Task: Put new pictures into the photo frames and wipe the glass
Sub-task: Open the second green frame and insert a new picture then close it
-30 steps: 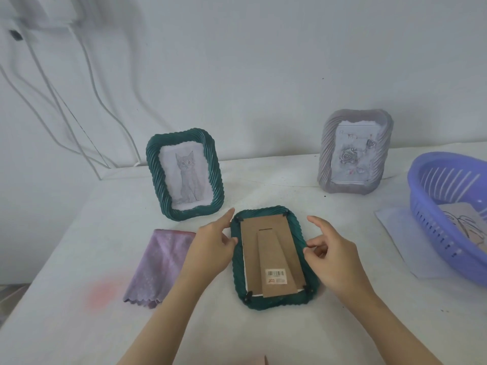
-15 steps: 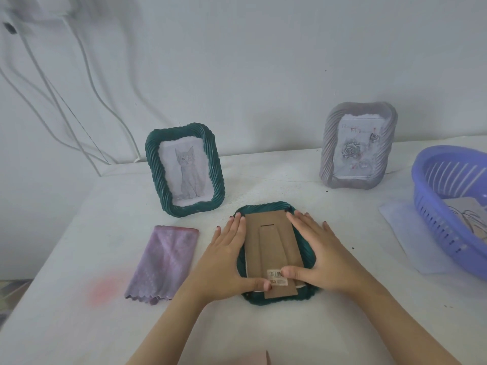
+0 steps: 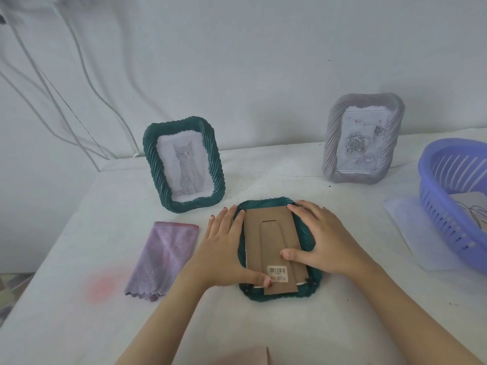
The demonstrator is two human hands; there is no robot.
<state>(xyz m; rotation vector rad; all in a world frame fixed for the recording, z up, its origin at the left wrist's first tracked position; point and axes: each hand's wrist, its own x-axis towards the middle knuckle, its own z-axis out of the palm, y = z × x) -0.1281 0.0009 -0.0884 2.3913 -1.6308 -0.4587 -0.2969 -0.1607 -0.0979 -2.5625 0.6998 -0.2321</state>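
The white table [image 3: 290,325] carries a green cat-picture frame [image 3: 184,164] standing at rear left and a grey rose-picture frame [image 3: 363,138] standing at rear right. A second green frame [image 3: 266,241] lies face down at centre, with a folded purple cloth [image 3: 164,256] to its left. At right, a violet basket [image 3: 448,219] sits partly on a pale sheet [image 3: 405,227].

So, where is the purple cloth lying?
Head view: the purple cloth lies flat on the left, in front of the cat frame, beside the left hand.

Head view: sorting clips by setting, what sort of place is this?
Likely a home worktable: white covered table against a plain wall, trailing white cables, a blue-violet slotted plastic basket.
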